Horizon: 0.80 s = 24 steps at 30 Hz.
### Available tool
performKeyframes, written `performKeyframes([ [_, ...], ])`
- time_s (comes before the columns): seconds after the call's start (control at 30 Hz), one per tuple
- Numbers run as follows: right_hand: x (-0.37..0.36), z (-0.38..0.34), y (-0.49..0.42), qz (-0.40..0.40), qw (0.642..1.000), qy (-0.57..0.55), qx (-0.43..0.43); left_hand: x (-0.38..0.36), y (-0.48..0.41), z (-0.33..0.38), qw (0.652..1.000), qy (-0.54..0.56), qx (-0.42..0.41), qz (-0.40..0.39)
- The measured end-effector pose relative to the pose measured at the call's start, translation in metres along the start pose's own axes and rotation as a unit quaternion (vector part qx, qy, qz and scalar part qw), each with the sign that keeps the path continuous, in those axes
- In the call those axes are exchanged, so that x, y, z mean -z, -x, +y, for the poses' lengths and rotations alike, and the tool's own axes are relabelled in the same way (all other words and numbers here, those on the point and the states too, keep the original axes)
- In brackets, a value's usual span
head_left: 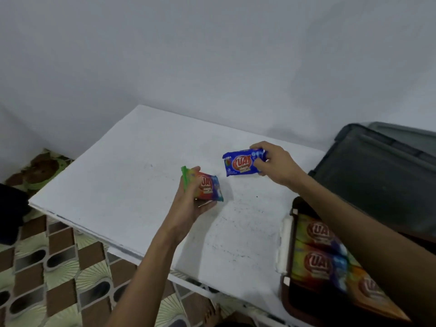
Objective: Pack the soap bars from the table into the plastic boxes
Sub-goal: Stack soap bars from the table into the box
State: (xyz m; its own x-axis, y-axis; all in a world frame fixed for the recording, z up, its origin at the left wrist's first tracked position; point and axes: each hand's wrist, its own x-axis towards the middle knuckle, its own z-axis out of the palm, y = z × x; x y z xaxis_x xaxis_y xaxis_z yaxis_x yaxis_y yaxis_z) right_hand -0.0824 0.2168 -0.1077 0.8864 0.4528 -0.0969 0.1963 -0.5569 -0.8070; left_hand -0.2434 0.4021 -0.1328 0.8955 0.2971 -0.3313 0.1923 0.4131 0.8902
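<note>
We read "KUA" in white on a red oval on the blue soap bar (pixel 240 164); the last letter is unclear. Our right hand (pixel 276 166) pinches its right end above the tabletop (pixel 129 173), long axis left to right. Our left hand (pixel 193 208) grips a rainbow soap bar (pixel 208 188), green end pointing up-left. Packed bars (pixel 318 263) lie in the plastic box (pixel 288 256).

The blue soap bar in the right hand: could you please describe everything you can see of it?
The blue soap bar is a rectangular pack in a glossy blue wrapper, with a red oval logo in pale letters facing the camera. It looks sealed. It lies roughly level, long side running left to right, over the white table. The right hand pinches its right end; whether it touches the table is unclear.
</note>
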Motion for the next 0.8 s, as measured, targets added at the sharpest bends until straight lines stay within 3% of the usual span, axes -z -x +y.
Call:
performKeyframes([
  [0.37, 0.101, 0.027, 0.137, 0.114, 0.992, -0.042, 0.042, -0.097, 0.032, -0.008, 0.972, -0.125, -0.194, -0.047],
  [0.53, 0.138, 0.045, 0.200, 0.153, 0.987, -0.038, 0.030, -0.139, 0.038, -0.024, 0.967, -0.153, -0.193, -0.068],
  [0.8, 0.156, 0.085, 0.260, 0.157, 0.983, -0.059, -0.076, -0.176, 0.051, -0.048, 0.965, -0.171, -0.141, -0.137],
])
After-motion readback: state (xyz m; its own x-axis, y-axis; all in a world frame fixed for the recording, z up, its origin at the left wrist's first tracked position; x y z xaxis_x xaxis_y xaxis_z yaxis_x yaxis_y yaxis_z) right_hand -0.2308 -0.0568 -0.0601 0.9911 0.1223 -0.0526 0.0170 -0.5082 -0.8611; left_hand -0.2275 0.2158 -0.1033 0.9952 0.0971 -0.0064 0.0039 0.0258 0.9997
